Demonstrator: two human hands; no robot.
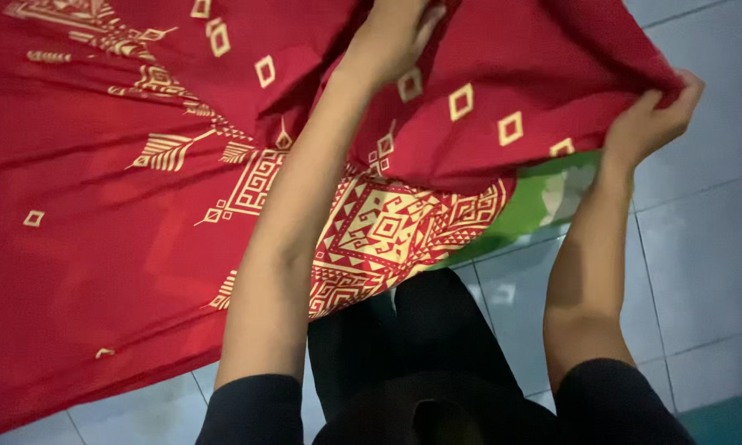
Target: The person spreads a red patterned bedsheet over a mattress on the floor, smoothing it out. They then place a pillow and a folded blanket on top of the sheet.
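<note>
A large red woven cloth with cream-yellow geometric diamonds and leaf motifs point(124, 214) is spread across the left and upper parts of the frame, its surface soft and creased, with a fold doubled over toward the upper right. A dense panel of nested diamonds is printed near the centre, just above the lower hem.

The left hand point(396, 33) is laid on the cloth at the top centre of the frame; its fingers are partly cut off by the upper edge and partly sunk in the fold, so it cannot be told whether they are closed on the fabric. The right hand point(651, 115) is seen at the upper right, its fingers pinched together on the folded edge of the cloth.

Both forearms are bare, with black sleeves point(251, 408) at the bottom of the frame. Dark trousers point(420, 346) are visible between them. Under the cloth, a bright green sheet point(536, 206) shows at centre right, mostly hidden. Pale grey glossy floor tiles point(709, 264) fill the right side.
</note>
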